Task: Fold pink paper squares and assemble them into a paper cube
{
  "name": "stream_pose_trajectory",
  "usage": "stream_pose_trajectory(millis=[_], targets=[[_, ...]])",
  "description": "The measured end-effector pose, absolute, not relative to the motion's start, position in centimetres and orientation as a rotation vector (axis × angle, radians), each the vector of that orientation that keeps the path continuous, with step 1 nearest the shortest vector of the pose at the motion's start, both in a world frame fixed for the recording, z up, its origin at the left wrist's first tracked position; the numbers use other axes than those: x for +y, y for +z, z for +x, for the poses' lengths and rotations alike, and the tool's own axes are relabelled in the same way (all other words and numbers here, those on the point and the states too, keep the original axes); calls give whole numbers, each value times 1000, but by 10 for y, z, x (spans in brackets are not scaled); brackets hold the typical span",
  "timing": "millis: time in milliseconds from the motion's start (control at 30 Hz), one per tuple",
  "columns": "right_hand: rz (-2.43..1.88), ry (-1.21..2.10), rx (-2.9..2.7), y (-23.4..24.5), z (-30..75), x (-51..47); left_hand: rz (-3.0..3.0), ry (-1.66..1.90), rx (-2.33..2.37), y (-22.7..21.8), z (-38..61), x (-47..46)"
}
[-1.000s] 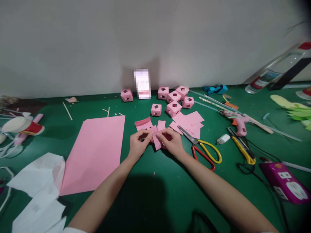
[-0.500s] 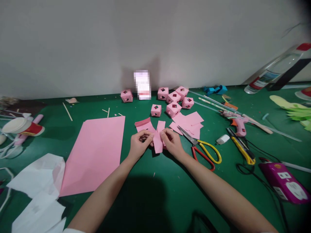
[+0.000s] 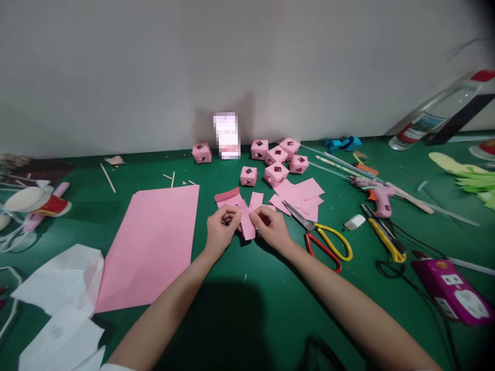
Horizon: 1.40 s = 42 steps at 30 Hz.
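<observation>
Narrow pink paper strip left of scissors; left hand and right hand pinch it, fingers curled closed.

Seven pink boxes, two hands

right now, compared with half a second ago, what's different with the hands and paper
The right hand has shifted slightly left, toward the left hand, and the lower end of the pink strip between them has swung a little left. Neither has visibly let go. The scissors and large pink sheet stayed put.
</observation>
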State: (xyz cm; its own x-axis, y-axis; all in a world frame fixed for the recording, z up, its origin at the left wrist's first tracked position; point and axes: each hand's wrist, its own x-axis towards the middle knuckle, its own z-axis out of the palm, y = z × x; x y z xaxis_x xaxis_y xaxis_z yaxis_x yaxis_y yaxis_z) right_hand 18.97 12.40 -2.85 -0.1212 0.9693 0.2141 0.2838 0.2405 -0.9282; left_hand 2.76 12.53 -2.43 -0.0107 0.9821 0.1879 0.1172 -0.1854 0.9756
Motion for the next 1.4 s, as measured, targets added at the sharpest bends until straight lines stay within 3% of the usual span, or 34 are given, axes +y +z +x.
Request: stream_pose_trajectory(millis=[1400], targets=[[-1167,1007,-1666,-28,191,127,1367,1413,1310,-22,28,126]])
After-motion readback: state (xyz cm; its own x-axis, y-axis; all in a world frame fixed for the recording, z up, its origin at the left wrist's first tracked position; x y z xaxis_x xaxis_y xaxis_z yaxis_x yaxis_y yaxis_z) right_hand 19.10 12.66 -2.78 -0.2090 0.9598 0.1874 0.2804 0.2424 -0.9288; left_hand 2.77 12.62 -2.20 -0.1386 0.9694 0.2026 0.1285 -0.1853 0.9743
